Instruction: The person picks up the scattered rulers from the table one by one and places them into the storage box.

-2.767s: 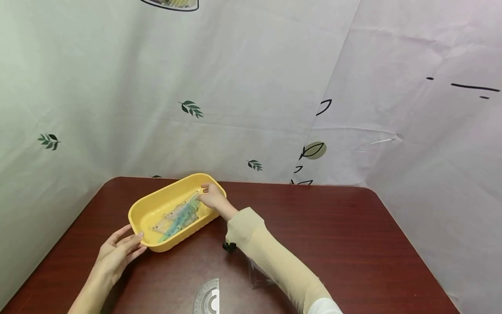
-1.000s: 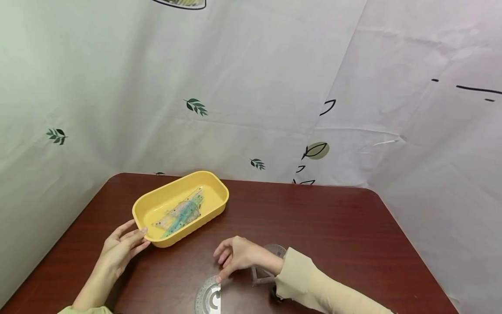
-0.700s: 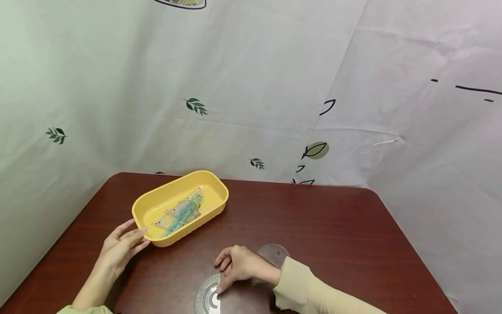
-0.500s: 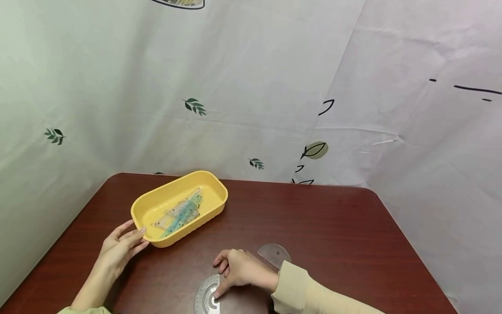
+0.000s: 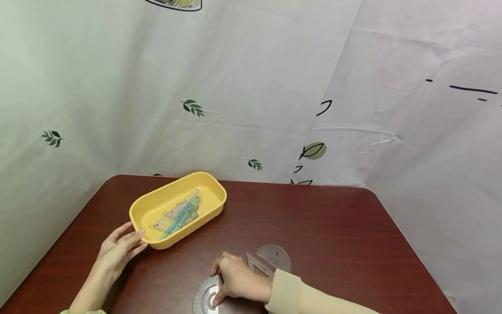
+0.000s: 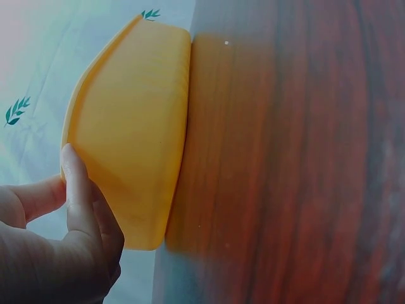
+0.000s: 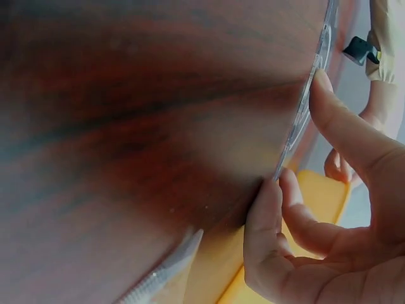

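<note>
My left hand point(image 5: 111, 257) holds the near left end of a yellow tray point(image 5: 192, 231). In the left wrist view its thumb and fingers pinch the tray's rim point(image 6: 66, 126). Inside the tray lie clear and blue-green plastic drawing rulers point(image 5: 180, 216), overlapping each other. At the table's front, my right hand point(image 5: 241, 279) grips a clear protractor point(image 5: 201, 294) by its straight edge, thumb on top. In the right wrist view the thumb and fingertips sit along the thin edge of that protractor point(image 7: 296, 120).
Just beyond the right hand lie a clear set square point(image 5: 256, 264), partly hidden by the hand, and a second protractor point(image 5: 276, 255). The dark red table point(image 5: 321, 226) ends at a pale printed cloth point(image 5: 251, 87) behind it.
My right hand has left the tray, come down to the protractor and taken its straight edge. The set square has come out from behind the right arm. The left hand keeps its hold.
</note>
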The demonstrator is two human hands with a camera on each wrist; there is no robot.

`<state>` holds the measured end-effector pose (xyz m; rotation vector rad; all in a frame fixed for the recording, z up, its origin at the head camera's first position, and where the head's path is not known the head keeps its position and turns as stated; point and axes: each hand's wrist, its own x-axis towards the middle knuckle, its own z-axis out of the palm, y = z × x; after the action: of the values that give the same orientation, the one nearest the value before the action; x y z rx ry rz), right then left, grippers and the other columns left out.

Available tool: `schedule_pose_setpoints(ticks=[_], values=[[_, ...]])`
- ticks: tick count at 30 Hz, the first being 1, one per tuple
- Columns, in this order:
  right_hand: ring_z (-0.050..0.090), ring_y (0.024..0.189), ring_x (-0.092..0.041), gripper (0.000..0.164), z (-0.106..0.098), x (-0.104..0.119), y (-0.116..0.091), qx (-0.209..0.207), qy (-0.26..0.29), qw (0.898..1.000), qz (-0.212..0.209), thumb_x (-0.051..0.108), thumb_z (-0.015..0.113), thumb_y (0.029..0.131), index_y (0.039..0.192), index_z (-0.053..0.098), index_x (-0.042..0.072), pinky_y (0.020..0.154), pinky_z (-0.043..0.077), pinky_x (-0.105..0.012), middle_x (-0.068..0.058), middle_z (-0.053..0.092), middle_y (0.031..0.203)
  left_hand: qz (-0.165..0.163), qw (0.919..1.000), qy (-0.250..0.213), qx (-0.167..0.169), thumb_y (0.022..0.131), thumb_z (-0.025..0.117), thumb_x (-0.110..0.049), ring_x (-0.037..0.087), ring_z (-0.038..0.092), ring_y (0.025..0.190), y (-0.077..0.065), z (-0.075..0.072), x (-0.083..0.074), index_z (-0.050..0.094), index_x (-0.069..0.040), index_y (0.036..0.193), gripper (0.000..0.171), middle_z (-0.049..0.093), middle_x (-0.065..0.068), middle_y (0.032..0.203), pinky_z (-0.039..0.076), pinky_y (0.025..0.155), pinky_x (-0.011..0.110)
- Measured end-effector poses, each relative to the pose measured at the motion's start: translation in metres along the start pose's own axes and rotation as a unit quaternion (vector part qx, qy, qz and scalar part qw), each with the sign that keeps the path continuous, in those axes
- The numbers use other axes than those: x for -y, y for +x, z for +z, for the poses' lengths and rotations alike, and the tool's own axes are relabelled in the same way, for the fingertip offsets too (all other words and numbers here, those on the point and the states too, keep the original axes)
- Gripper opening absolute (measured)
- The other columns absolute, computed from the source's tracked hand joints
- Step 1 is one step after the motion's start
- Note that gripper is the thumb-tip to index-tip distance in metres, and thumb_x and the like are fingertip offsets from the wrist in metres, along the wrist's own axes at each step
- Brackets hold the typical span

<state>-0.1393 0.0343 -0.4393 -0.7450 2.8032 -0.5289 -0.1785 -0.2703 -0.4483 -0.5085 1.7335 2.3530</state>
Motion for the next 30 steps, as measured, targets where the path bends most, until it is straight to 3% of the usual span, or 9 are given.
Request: schedule_pose_setpoints(ticks=[5, 16, 22, 27, 30], values=[[0.048, 0.074, -0.005, 0.051, -0.002, 0.002, -0.001, 0.016, -0.021, 1.000, 0.001, 0.038, 0.096, 0.044, 0.082, 0.063, 0.024, 0.067, 0.042, -0.015, 0.013, 0.046, 0.080, 0.002, 1.0000, -0.001, 0.000, 0.092, 0.065, -0.010, 0.002, 0.067, 0.078, 0.000, -0.001, 0.001, 0.036, -0.035, 0.112, 0.043, 0.066, -0.016, 0.085, 0.059, 0.074, 0.018], [0.039, 0.072, -0.001, 0.045, -0.009, 0.000, -0.001, 0.070, -0.028, 0.997, -0.020, 0.034, 0.094, 0.054, 0.076, 0.057, 0.020, 0.066, 0.035, -0.010, 0.014, 0.042, 0.071, 0.003, 1.0000, -0.006, 0.006, 0.093, 0.062, -0.009, 0.001, 0.066, 0.078, 0.001, -0.001, 0.000, 0.036, -0.034, 0.113, 0.042, 0.066, -0.017, 0.084, 0.059, 0.073, 0.017], [0.040, 0.062, 0.004, 0.045, -0.013, -0.008, 0.000, 0.102, 0.081, 0.991, -0.011, 0.021, 0.092, 0.060, 0.080, 0.053, 0.018, 0.058, 0.038, -0.008, 0.015, 0.047, 0.065, -0.002, 1.0000, 0.001, 0.003, 0.093, 0.064, -0.011, 0.001, 0.067, 0.080, -0.001, -0.001, -0.001, 0.035, -0.035, 0.112, 0.042, 0.065, -0.017, 0.084, 0.059, 0.074, 0.017], [0.044, 0.058, 0.003, 0.030, -0.017, -0.021, 0.005, 0.124, 0.232, 0.965, 0.003, 0.007, 0.085, 0.069, 0.084, 0.060, 0.012, 0.053, 0.037, -0.009, 0.012, 0.051, 0.064, -0.009, 1.0000, 0.002, 0.003, 0.093, 0.063, -0.010, 0.001, 0.066, 0.080, -0.001, 0.000, -0.001, 0.033, -0.036, 0.121, 0.048, 0.064, -0.018, 0.084, 0.059, 0.076, 0.017], [0.048, 0.057, -0.002, 0.019, -0.017, -0.029, 0.009, 0.152, 0.337, 0.929, 0.024, -0.004, 0.075, 0.078, 0.089, 0.063, 0.005, 0.051, 0.039, -0.010, 0.007, 0.054, 0.066, -0.012, 0.9999, 0.001, 0.004, 0.094, 0.062, -0.010, 0.001, 0.066, 0.081, 0.000, 0.000, -0.001, 0.031, -0.035, 0.126, 0.052, 0.064, -0.018, 0.085, 0.059, 0.076, 0.017]])
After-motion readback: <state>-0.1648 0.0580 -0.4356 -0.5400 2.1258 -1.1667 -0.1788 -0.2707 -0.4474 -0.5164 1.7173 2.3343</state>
